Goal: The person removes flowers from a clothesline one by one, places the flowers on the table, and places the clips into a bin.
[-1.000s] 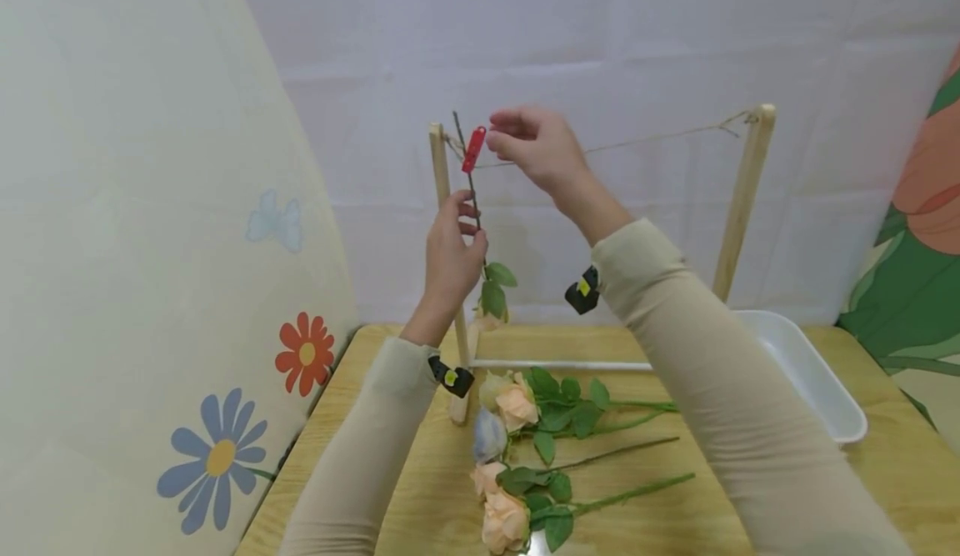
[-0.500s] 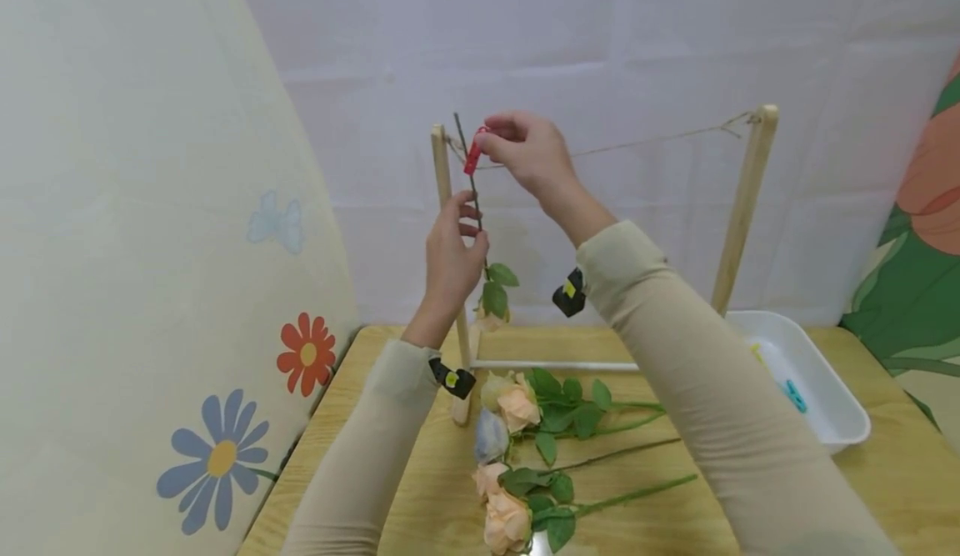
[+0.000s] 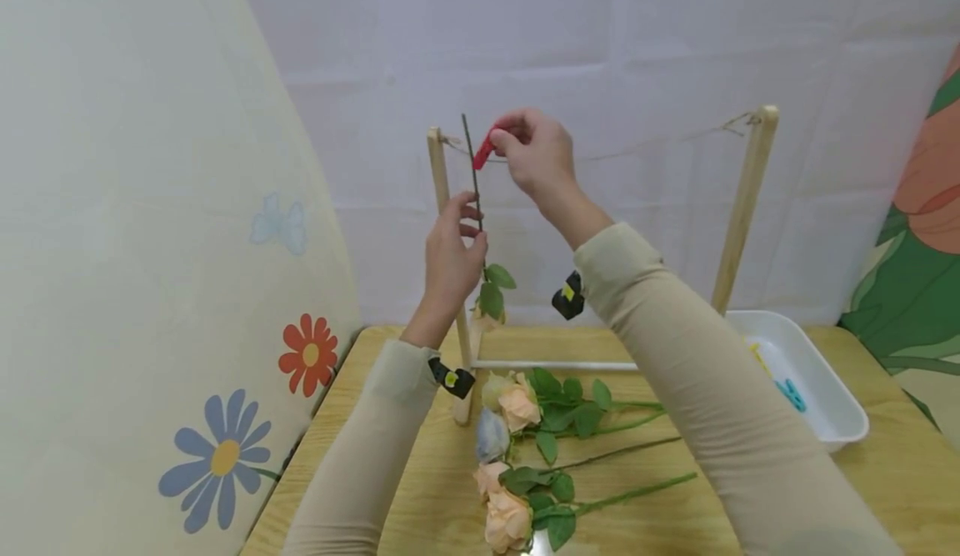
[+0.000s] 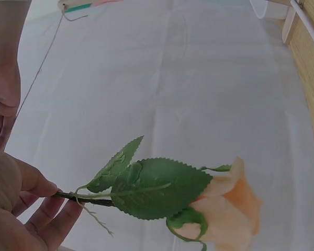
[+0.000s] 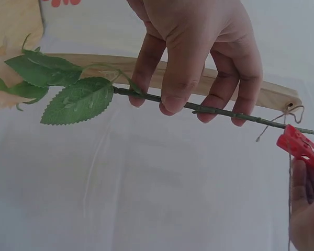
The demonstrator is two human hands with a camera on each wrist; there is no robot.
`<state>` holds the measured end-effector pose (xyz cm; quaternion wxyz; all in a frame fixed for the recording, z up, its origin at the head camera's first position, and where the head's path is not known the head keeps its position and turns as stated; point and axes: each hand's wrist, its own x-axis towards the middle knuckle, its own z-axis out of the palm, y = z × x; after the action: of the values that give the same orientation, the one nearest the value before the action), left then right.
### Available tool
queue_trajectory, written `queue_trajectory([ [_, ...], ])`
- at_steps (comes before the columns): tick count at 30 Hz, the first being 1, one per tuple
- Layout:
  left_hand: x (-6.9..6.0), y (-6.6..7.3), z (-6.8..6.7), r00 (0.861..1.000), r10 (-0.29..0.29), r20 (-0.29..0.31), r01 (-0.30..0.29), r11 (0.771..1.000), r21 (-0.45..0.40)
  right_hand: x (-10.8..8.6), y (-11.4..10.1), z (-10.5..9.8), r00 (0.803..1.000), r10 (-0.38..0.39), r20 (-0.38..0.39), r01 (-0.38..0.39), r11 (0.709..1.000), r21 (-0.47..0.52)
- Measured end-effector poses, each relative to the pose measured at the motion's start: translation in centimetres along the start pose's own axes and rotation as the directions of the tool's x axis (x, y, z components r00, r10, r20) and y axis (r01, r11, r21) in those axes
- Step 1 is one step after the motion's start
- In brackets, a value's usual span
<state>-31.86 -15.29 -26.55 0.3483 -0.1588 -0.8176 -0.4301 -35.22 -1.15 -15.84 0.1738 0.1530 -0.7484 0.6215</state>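
Note:
A peach rose (image 4: 227, 212) hangs head down, its dark green stem (image 3: 478, 197) pointing up. My left hand (image 3: 453, 252) holds that stem between thumb and fingers, above the leaves. A red clothespin (image 3: 483, 152) is pinched by my right hand (image 3: 538, 154) at its upper end. In the right wrist view the tip of the clothespin (image 5: 297, 144) meets the stem near its cut end, right at the twine (image 5: 290, 193). Whether its jaws grip both stem and twine I cannot tell.
The twine spans two wooden posts (image 3: 742, 206). Several roses (image 3: 517, 410) lie on the wooden table (image 3: 405, 473) below, blooms to the left. At right stands a white tray (image 3: 840, 406) with yellow and blue clothespins (image 3: 791, 395), partly behind my right sleeve.
My right hand, at first just beside the red clothespin, has come to pinch it. The clothespin now tilts further right, and the stem's upper end has shifted slightly right.

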Motion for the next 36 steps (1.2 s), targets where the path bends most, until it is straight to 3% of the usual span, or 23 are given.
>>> queue_trajectory([
  [5, -0.2, -0.1, 0.0, 1.0, -0.014, 0.013, 0.014, 1.0, 0.012, 0.0, 0.3, -0.6, 0.994, -0.059, -0.094, 0.072, 0.988, 0.139],
  [10, -0.6, -0.1, -0.1, 0.999, 0.003, 0.032, -0.004, 0.999, 0.035, -0.2, 0.1, -1.9, 0.989, -0.1, -0.106, 0.132, 0.926, 0.353],
  [12, -0.7, -0.1, -0.1, 0.999, 0.011, 0.047, -0.013, 0.999, 0.047, -0.3, 0.0, -2.5, 0.988, -0.108, -0.114, 0.145, 0.908, 0.394],
  [15, -0.8, 0.2, -0.1, 0.997, 0.021, 0.069, -0.025, 0.998, 0.06, -0.5, 0.1, -3.5, 0.989, -0.111, -0.095, 0.141, 0.895, 0.423],
  [19, -1.0, 0.5, 0.0, 0.995, 0.045, 0.086, -0.051, 0.996, 0.07, -0.8, 1.0, -5.0, 0.989, -0.151, -0.009, 0.139, 0.888, 0.438],
  [26, -1.3, 0.7, 0.0, 0.988, 0.079, 0.132, -0.093, 0.991, 0.101, -1.8, 2.7, -8.1, 0.981, -0.16, 0.106, 0.107, 0.916, 0.387],
  [36, -2.6, 0.7, 0.2, 0.963, 0.132, 0.235, -0.174, 0.97, 0.171, -3.6, 4.3, -10.9, 0.98, -0.117, 0.159, 0.077, 0.969, 0.237],
])
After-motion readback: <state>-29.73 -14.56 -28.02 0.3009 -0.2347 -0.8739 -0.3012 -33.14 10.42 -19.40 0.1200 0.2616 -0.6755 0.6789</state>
